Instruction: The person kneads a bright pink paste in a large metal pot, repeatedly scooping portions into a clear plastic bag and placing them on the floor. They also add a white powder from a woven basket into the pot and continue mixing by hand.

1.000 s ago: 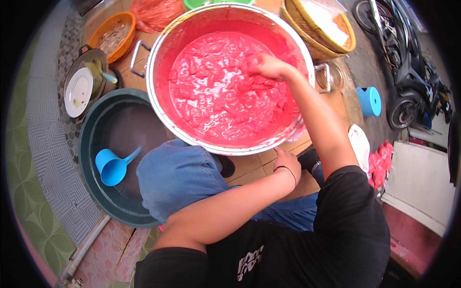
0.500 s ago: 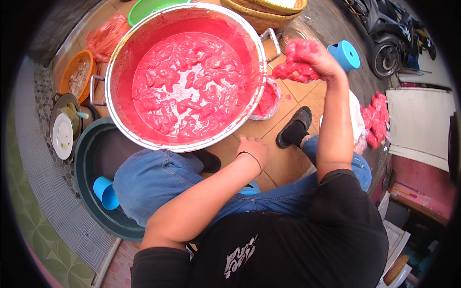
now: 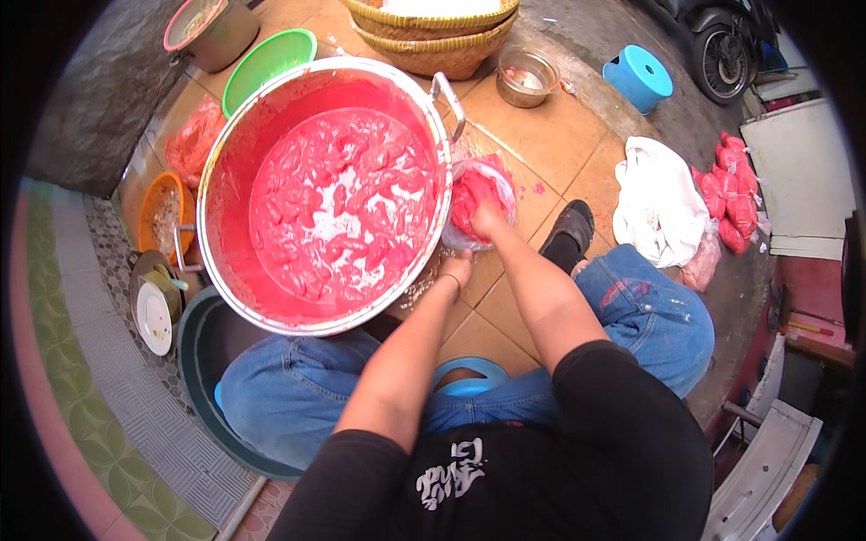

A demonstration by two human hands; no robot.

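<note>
The wide metal pot (image 3: 209,261) before me holds a thick red mixture with soft lumps (image 3: 361,171) and patches of paler liquid. Close to its right side, on the tiles, a clear plastic bag (image 3: 507,203) stands with its mouth open and red stuff inside. My right hand (image 3: 487,219) reaches down into this bag; its fingers are hidden in the red contents. At the bag's near edge, beside the pot's rim, is my left hand (image 3: 457,268), with a dark band at the wrist. How its fingers lie against the bag does not show.
Stacked woven baskets (image 3: 433,41), a steel bowl (image 3: 528,77) and a blue stool (image 3: 640,77) stand beyond. To the right lie a white sack (image 3: 654,203) and filled red bags (image 3: 735,198). A green basin (image 3: 271,68), orange basin (image 3: 167,212) and dark tub (image 3: 203,361) surround the pot.
My right hand, raised at the right with a clump of red-coated pieces, has come down left into the bag. My left hand has shifted slightly left. The view has shifted too.
</note>
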